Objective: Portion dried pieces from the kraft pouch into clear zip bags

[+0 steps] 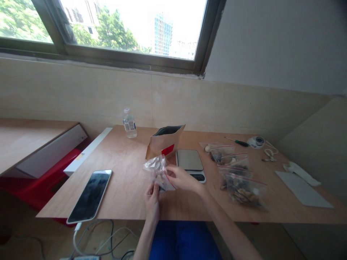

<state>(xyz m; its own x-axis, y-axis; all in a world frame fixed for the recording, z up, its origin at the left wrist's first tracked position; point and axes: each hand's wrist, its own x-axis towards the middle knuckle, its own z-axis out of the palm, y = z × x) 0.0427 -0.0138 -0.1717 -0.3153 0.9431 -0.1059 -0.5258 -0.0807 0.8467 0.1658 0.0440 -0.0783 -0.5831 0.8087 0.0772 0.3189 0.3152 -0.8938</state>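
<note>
My left hand (152, 202) and my right hand (181, 178) both grip a clear zip-seal plastic bag (158, 169) with a red-lined seal, held just above the wooden table (121, 195). Dark and tan dried pieces show inside the bag, and my fingers partly hide its lower part. Right beyond my right hand lies a digital kitchen scale (189, 160), with a kraft paper pouch (164, 146) with a red label behind the held bag. Further right lie several filled zip bags (242, 189).
A smartphone (89, 196) lies on the table's left, with a white cable running below the table edge. A plastic water bottle (129, 124) stands at the back. A screwdriver (238, 142), white tape roll (256, 142) and grey sheet (303, 189) lie to the right.
</note>
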